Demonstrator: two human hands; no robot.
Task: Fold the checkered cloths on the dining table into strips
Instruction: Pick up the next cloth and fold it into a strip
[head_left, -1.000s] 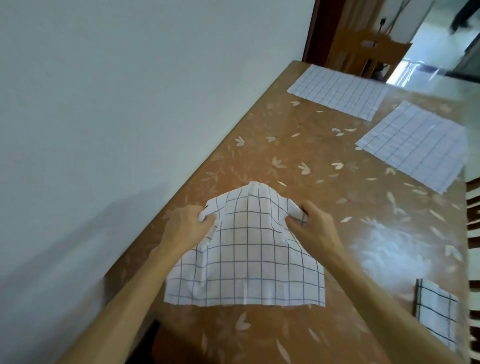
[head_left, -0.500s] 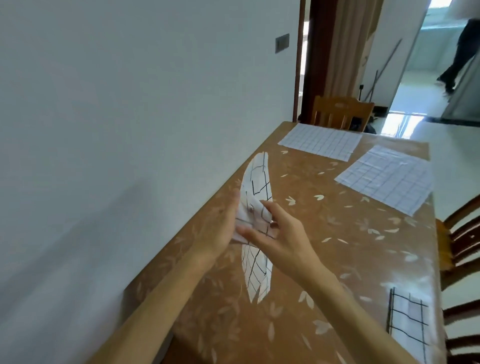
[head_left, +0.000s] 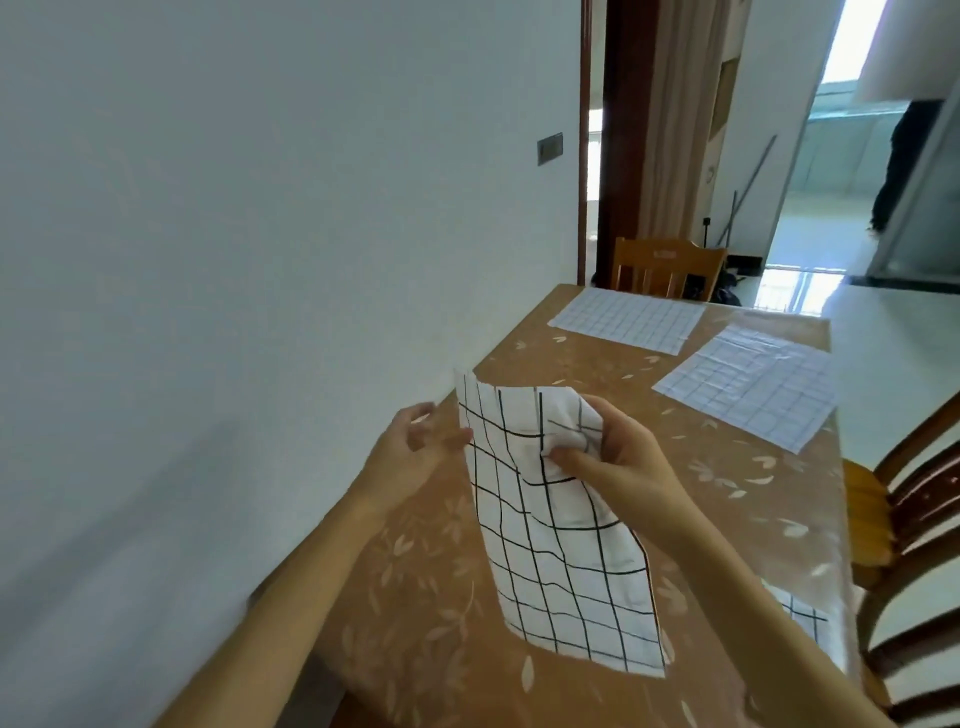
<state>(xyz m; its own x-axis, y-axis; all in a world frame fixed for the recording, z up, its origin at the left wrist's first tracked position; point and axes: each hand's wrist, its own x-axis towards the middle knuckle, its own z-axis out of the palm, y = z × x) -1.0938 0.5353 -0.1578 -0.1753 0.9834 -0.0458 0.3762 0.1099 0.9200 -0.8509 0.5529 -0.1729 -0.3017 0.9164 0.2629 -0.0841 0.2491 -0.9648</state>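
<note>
Above the table (head_left: 727, 499) beside the wall (head_left: 260, 260): one checkered cloth (head_left: 550, 545), hung upright, top right corner clamped in the curled fingers of the right hand (head_left: 618, 457). Left hand (head_left: 410, 452) is seen at its left edge, fingers spread loose; contact cannot be told. Two flat cloths (head_left: 626, 319) are laid at the far end, bare surface between.

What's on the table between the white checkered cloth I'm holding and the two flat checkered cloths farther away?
Nothing: the head view shows only bare brown leaf-patterned tabletop between the held cloth, the wall-side flat cloth and the right flat cloth.
</note>
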